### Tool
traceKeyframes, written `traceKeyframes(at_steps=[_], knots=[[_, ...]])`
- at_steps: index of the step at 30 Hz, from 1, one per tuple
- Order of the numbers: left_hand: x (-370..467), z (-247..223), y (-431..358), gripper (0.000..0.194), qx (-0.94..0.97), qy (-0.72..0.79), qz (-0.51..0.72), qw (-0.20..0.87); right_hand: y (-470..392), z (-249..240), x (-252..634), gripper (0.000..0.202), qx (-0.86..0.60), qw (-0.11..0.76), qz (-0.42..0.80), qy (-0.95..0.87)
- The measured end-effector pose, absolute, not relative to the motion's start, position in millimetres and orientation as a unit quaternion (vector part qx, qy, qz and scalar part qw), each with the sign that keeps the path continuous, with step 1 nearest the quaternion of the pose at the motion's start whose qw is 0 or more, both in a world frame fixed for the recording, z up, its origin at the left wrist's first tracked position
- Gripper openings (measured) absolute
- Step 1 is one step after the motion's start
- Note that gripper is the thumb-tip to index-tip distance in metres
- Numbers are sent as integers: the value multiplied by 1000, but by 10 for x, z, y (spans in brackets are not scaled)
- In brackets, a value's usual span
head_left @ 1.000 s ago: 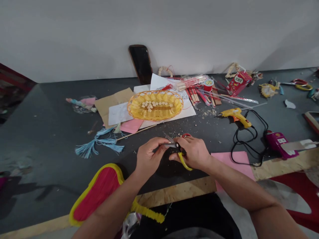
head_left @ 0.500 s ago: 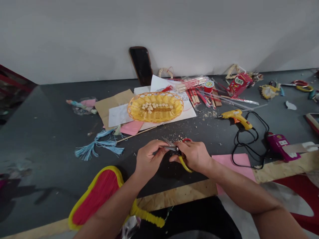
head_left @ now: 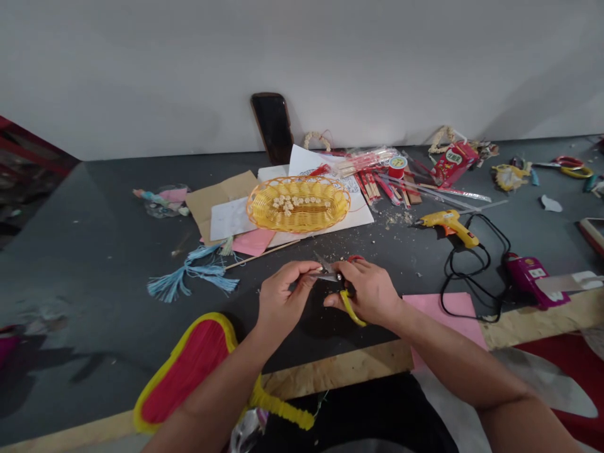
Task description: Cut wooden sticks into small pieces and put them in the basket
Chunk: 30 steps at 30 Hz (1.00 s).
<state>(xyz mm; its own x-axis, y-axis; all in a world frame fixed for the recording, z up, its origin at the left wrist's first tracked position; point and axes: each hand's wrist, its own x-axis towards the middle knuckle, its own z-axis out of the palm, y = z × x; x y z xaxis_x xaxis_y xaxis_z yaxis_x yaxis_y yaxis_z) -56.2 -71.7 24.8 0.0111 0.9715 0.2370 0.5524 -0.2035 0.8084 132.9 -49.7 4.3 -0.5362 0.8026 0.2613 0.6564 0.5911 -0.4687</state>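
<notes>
My right hand (head_left: 370,289) grips a pair of scissors (head_left: 350,307) with red and yellow handles. Their blades are parted and point left, toward my left hand (head_left: 285,292). The thumb and fingertips of that left hand pinch a tiny pale piece at the blades, too small to make out. Pale crumbs lie on the dark table around both hands. Just beyond them, a yellow woven basket (head_left: 264,214) holds several small cream flower-shaped pieces (head_left: 302,201).
A blue tassel (head_left: 189,277) lies left of my hands. A red and yellow fan-shaped piece (head_left: 189,371) rests under my left forearm. Rightward are a yellow glue gun (head_left: 448,225) with its black cord, a purple box (head_left: 528,274) and pink paper (head_left: 443,308). A phone (head_left: 274,129) leans on the wall.
The camera view has shifted slightly, so the table items sit a little further right. The scissors' blades have changed angle slightly near my left fingertips; both hands keep their holds.
</notes>
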Motion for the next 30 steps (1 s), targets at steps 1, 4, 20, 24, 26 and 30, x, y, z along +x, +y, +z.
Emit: traceKeyframes(at_steps=[1, 4, 20, 24, 26, 30], knots=[[-563, 243, -716, 16, 661, 576, 405, 259, -505, 40, 1317, 59, -422, 223, 155, -865], [-560, 221, -715, 14, 662, 575, 405, 260, -525, 19, 1298, 59, -427, 220, 150, -864], [-522, 219, -719, 13, 654, 582, 385, 293, -552, 27, 1276, 58, -438, 185, 165, -864], [-526, 208, -714, 12, 655, 579, 389, 291, -550, 32, 1265, 58, -438, 184, 165, -864], [-525, 205, -715, 12, 652, 578, 391, 298, -552, 36, 1256, 58, -442, 177, 161, -864], [-511, 208, -733, 12, 649, 574, 396, 304, -566, 52, 1229, 58, -450, 152, 143, -868]])
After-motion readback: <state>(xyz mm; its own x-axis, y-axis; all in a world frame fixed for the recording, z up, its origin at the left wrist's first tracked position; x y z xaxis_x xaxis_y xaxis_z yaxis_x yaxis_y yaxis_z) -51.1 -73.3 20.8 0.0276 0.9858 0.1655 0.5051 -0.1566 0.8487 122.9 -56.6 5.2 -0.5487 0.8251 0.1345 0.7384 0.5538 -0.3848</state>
